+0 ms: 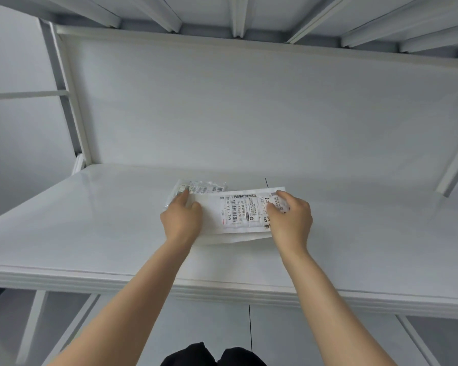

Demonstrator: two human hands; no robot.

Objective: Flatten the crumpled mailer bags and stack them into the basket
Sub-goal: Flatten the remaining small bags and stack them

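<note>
White mailer bag [209, 208] sits mid-table, long axis left to right, stretched between both hands. Shipping label [239, 211] faces up, barcode and print legible, turned sideways to the camera

Left hand [181, 217]: grasping the bag's left end, fingers curled over the far edge, thumb on top of the plastic

Right hand [291, 217]: grasping the right end, fingertips bent down onto the label's right part and covering some of the print

Bag looks mostly flat. A second layer shows under the near edge with a shadow below it (folded under or slightly lifted, can't tell which), so I can't confirm it lies fully on the table [90, 220]

Second bag [204, 186]: crumpled, clear-looking, small printed labels on it. It lies on the table just behind the held bag's left end, touching or overlapped by it, and the left fingertips hide its near left corner

Table is white and glossy. White back panel [249, 101] stands upright behind it, white frame beams [238, 17] overhead. Both forearms are bare, reaching in from the bottom of the head view
</note>
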